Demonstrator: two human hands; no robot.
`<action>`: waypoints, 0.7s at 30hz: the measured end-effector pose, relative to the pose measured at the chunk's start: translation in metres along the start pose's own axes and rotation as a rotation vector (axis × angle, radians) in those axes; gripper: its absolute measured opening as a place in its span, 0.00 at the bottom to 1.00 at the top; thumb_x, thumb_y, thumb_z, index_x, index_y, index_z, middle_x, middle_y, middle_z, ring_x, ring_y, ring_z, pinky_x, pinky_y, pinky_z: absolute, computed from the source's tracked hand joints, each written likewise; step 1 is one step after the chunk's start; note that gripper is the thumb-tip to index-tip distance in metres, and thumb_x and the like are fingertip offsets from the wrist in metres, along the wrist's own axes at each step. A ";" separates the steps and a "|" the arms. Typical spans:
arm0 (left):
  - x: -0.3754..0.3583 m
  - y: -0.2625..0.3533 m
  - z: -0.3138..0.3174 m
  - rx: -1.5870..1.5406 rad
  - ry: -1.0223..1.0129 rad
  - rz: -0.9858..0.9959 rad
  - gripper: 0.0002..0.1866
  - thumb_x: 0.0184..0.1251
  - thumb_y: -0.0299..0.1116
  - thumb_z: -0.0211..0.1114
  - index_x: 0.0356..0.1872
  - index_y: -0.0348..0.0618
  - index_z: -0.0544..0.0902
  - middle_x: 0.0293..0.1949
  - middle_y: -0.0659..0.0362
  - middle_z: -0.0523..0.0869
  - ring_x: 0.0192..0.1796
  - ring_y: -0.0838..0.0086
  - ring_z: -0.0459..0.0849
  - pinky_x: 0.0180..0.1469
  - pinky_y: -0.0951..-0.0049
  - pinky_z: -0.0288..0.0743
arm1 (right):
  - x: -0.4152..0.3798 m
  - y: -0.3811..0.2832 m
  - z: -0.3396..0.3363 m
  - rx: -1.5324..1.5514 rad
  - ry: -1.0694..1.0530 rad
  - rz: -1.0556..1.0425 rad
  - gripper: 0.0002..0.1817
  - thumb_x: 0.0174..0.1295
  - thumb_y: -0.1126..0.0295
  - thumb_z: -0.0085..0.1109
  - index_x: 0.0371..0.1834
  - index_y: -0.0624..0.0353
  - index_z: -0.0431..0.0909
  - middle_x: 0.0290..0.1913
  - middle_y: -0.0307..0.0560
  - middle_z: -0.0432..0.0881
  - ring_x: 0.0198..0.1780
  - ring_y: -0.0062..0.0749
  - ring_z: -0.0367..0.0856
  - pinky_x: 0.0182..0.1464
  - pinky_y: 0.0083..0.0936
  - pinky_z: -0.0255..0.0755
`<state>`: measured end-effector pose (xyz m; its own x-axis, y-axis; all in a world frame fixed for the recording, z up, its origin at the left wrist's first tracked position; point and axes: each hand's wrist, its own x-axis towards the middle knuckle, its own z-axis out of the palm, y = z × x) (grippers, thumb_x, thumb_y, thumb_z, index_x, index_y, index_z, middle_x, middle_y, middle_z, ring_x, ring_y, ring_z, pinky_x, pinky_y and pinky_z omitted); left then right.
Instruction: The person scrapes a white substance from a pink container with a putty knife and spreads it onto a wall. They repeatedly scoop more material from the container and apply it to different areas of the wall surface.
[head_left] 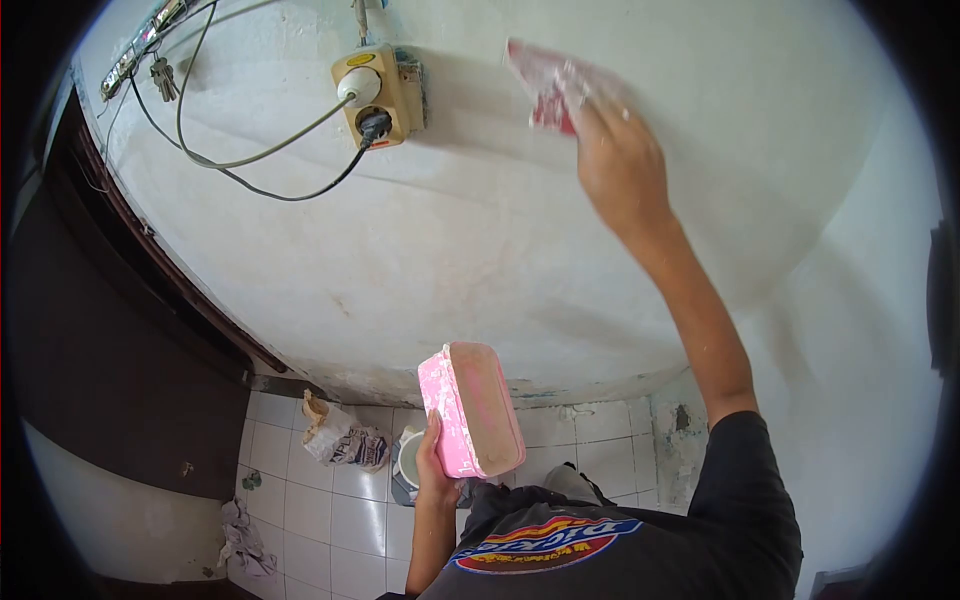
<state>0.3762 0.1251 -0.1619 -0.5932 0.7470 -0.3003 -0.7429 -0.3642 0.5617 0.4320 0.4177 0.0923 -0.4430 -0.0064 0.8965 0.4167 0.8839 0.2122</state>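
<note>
A pink rectangular tub (447, 415), smeared with whitish residue, is in my left hand (432, 465) at the lower middle, its open side facing up and right. My right hand (618, 165) is raised at the upper right, fingers closed on a thin red and whitish flat piece (552, 90) held against or close to the pale wall (480, 240). Whether the piece touches the wall cannot be made out. The far fingers of my right hand are partly hidden.
A socket box (389, 97) with two plugs and hanging cables is on the wall, upper left. Keys (164, 78) hang beside it. A dark door (110, 330) stands left. On the tiled floor (307, 507) are a paper bag (340, 438), a bucket (409, 458) and a cloth (245, 540).
</note>
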 end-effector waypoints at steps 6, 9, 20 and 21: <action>0.003 -0.002 -0.003 0.005 -0.022 0.022 0.26 0.76 0.46 0.52 0.65 0.39 0.67 0.55 0.55 0.80 0.55 0.69 0.82 0.57 0.67 0.76 | -0.024 0.002 0.044 -0.166 0.016 -0.135 0.20 0.55 0.76 0.54 0.53 0.68 0.77 0.57 0.57 0.78 0.62 0.49 0.74 0.63 0.39 0.71; 0.004 -0.002 -0.004 -0.012 -0.015 0.026 0.26 0.75 0.46 0.52 0.65 0.39 0.67 0.55 0.55 0.81 0.54 0.69 0.82 0.57 0.67 0.76 | -0.079 -0.020 0.052 -0.085 -0.058 -0.138 0.20 0.55 0.76 0.54 0.53 0.68 0.77 0.57 0.58 0.79 0.61 0.49 0.75 0.63 0.39 0.70; 0.007 -0.004 -0.009 -0.019 -0.006 0.024 0.25 0.76 0.46 0.50 0.65 0.39 0.67 0.55 0.52 0.81 0.54 0.66 0.83 0.54 0.65 0.79 | 0.048 0.008 0.012 -0.203 0.067 -0.125 0.17 0.58 0.74 0.52 0.50 0.67 0.78 0.49 0.56 0.82 0.52 0.44 0.81 0.52 0.35 0.77; 0.006 -0.003 -0.005 -0.031 -0.006 0.028 0.25 0.76 0.45 0.50 0.65 0.39 0.67 0.55 0.52 0.81 0.54 0.66 0.83 0.54 0.65 0.79 | 0.039 0.005 0.018 -0.202 0.070 -0.126 0.17 0.58 0.74 0.52 0.50 0.67 0.78 0.49 0.56 0.82 0.52 0.44 0.81 0.52 0.35 0.77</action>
<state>0.3737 0.1276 -0.1695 -0.6118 0.7398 -0.2801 -0.7354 -0.4014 0.5459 0.4028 0.4300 0.1210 -0.4482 -0.1496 0.8813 0.5151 0.7626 0.3914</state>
